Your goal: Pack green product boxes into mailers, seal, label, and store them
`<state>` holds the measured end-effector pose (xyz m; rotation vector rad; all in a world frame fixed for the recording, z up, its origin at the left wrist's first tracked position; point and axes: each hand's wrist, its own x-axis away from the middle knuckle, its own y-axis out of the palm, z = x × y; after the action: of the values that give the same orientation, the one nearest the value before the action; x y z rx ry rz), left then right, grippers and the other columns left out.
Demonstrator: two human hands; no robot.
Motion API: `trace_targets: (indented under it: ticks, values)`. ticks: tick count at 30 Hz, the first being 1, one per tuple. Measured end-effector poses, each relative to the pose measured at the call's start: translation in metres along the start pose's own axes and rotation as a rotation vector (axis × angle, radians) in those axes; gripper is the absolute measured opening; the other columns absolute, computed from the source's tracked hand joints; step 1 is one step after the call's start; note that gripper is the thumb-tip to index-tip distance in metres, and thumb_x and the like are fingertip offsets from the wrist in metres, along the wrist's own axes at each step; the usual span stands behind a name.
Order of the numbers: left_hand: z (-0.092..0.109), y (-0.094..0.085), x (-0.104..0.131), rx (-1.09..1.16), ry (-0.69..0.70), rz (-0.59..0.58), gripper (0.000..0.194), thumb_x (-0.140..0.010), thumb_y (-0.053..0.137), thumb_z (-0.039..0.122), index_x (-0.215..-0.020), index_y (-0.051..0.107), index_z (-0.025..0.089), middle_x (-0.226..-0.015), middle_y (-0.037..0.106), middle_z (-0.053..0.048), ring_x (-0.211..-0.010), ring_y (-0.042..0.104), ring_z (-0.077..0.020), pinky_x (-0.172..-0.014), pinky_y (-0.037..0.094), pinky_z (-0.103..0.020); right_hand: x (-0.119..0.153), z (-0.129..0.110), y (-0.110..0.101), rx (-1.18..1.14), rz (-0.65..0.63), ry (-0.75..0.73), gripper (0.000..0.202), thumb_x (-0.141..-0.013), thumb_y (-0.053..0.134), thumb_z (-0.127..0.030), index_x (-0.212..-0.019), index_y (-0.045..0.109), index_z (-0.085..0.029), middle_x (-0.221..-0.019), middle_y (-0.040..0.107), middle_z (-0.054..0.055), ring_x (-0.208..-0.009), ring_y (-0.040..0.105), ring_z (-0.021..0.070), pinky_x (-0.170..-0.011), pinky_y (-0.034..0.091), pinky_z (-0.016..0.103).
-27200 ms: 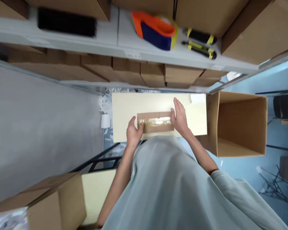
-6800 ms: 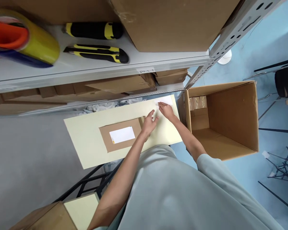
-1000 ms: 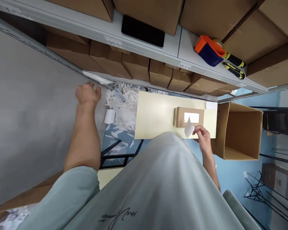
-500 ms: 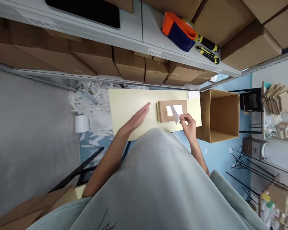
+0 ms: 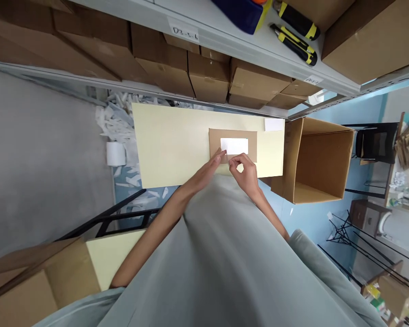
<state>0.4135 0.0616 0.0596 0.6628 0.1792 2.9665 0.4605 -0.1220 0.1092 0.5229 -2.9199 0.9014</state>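
Note:
A flat brown cardboard box (image 5: 215, 144) lies on the pale yellow tabletop (image 5: 172, 145), with a white label (image 5: 235, 146) on its upper face. My left hand (image 5: 206, 173) reaches in from the left, fingers straight and together, their tips over the box's near side by the label's lower left corner. My right hand (image 5: 246, 175) is closed in a pinch at the box's near edge. A thin pale sheet (image 5: 226, 157) shows faintly at its fingertips, between the two hands, partly hidden and hard to make out.
Beside the table's right end stands an open cardboard carton (image 5: 323, 163). A white slip (image 5: 273, 124) lies at the table's far right corner. Shelving (image 5: 221, 42) overhead holds boxes and a yellow-black utility knife (image 5: 295, 44). Paper scraps (image 5: 122, 118) and a white roll (image 5: 116, 154) are at left.
My right hand has moved left with the thin pale sheet to the box's near edge. My left hand has come right onto the box. The view has shifted nearer the table.

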Motion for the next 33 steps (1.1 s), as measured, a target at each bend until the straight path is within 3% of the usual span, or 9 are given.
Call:
trace_targets:
  ticks: [3,7,11,15,19,23,28,33]
  values:
    - [-0.001,0.008,-0.005,0.043,-0.101,0.101,0.083,-0.105,0.048,0.088,-0.166,0.063,0.033,-0.185,0.042,-0.007,-0.175,0.033,-0.0329,-0.141,0.037,-0.05,-0.004,0.017,-0.014,-0.028,0.049,0.037,0.02,-0.104,0.063,-0.039,-0.088,0.064,-0.027,-0.092,0.069,0.003,-0.086,0.066,0.0204,-0.085,0.057,0.037]
    - [0.002,0.016,-0.009,0.115,-0.145,0.192,0.082,-0.106,0.047,0.086,-0.162,0.067,0.029,-0.179,0.051,-0.01,-0.169,0.045,-0.0342,-0.135,0.047,-0.05,-0.012,0.034,-0.031,-0.083,0.078,0.049,0.021,-0.105,0.063,-0.041,-0.089,0.065,-0.027,-0.094,0.069,0.004,-0.089,0.066,0.0208,-0.086,0.058,0.037]
    - [0.01,0.033,-0.009,0.159,-0.133,0.119,0.082,-0.106,0.043,0.088,-0.158,0.07,0.031,-0.173,0.06,-0.012,-0.167,0.049,-0.034,-0.129,0.053,-0.052,-0.015,0.038,-0.032,-0.085,-0.104,-0.042,0.018,-0.106,0.063,-0.038,-0.092,0.067,-0.028,-0.095,0.07,0.003,-0.087,0.066,0.0205,-0.084,0.058,0.037]
    - [0.016,0.053,-0.008,0.169,-0.119,0.1,0.08,-0.104,0.047,0.088,-0.15,0.076,0.03,-0.155,0.073,-0.013,-0.151,0.064,-0.0332,-0.123,0.058,-0.052,-0.012,0.042,-0.025,-0.054,-0.234,-0.091,0.018,-0.109,0.062,-0.034,-0.093,0.067,-0.027,-0.094,0.069,0.003,-0.085,0.066,0.0198,-0.082,0.056,0.036]
    - [0.013,0.06,-0.011,0.18,-0.122,0.273,0.075,-0.1,0.056,0.088,-0.136,0.079,0.026,-0.146,0.076,-0.015,-0.145,0.067,-0.0332,-0.118,0.06,-0.049,-0.006,0.05,-0.027,-0.008,-0.198,-0.086,0.017,-0.109,0.061,-0.03,-0.093,0.067,-0.028,-0.095,0.069,0.003,-0.086,0.066,0.0202,-0.085,0.056,0.037]
    - [0.004,0.057,-0.015,0.193,-0.153,0.474,0.066,-0.089,0.075,0.083,-0.122,0.075,0.025,-0.125,0.081,-0.011,-0.123,0.076,-0.0289,-0.101,0.066,-0.043,0.0,0.057,-0.031,0.024,-0.207,-0.096,0.018,-0.109,0.063,-0.029,-0.092,0.069,-0.028,-0.098,0.071,0.005,-0.085,0.066,0.021,-0.089,0.056,0.039]
    - [-0.009,0.062,-0.016,0.274,-0.19,0.549,0.056,-0.078,0.087,0.07,-0.103,0.069,0.023,-0.1,0.079,-0.005,-0.104,0.077,-0.0253,-0.087,0.065,-0.037,0.011,0.062,-0.03,0.096,-0.29,-0.208,0.019,-0.111,0.063,-0.029,-0.095,0.073,-0.029,-0.098,0.074,0.006,-0.088,0.07,0.0227,-0.096,0.057,0.041]
    - [-0.019,0.07,-0.016,0.476,-0.166,0.622,0.049,-0.076,0.09,0.059,-0.105,0.073,0.023,-0.106,0.081,-0.006,-0.104,0.077,-0.0257,-0.082,0.063,-0.034,0.018,0.067,-0.037,0.223,-0.507,-0.255,0.015,-0.114,0.065,-0.027,-0.106,0.078,-0.026,-0.109,0.077,0.006,-0.089,0.074,0.0198,-0.098,0.057,0.039]
